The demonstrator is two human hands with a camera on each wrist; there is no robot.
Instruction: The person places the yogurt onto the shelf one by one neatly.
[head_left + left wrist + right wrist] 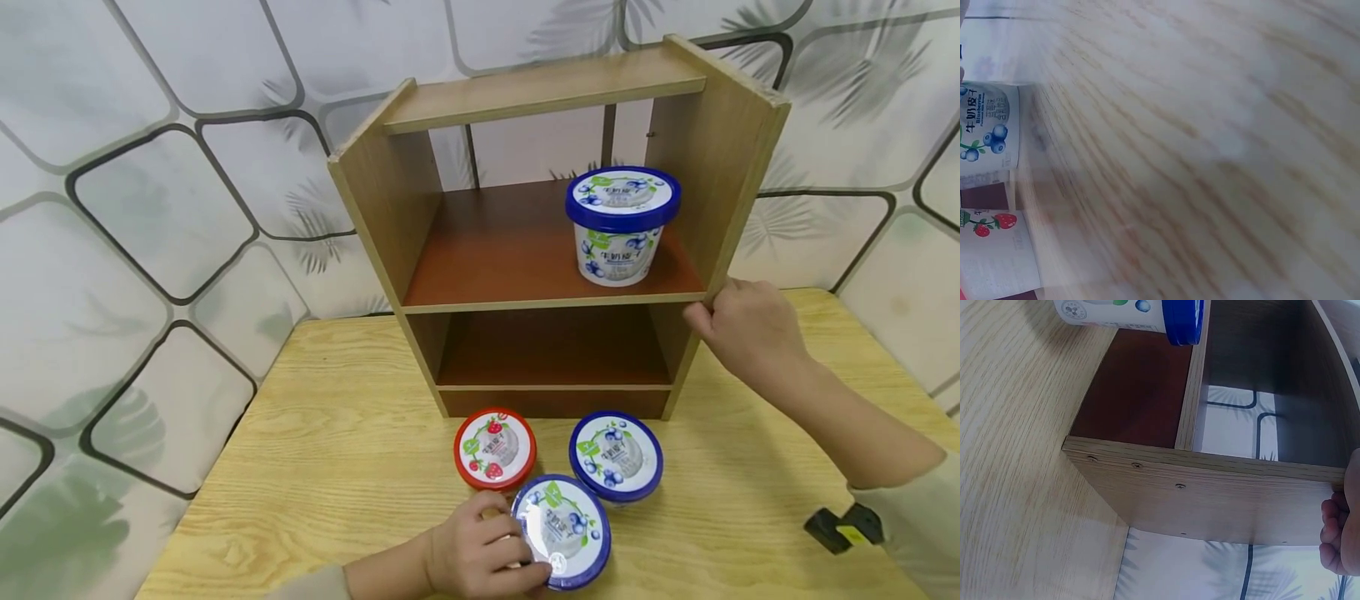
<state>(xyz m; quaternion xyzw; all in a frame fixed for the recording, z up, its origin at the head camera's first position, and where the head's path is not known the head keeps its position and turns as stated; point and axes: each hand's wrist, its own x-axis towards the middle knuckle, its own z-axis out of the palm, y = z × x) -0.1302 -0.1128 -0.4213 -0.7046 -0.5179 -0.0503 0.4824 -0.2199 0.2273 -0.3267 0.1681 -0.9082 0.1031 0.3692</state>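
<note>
Gripping the near tub [562,533], the left hand [480,546] is curling round the left of its lid, its hold below the rim being hidden. The right hand [753,329] is clasping the shelf [723,167] by its right side; the head view is hiding some fingers. On the table [322,417], the red tub [495,450] and far tub [617,457] are sitting just beyond the near one, their sides mostly going unseen. The upper tub [622,208] is standing on the shelf's middle board. The left wrist view is cropping two tubs.
</note>
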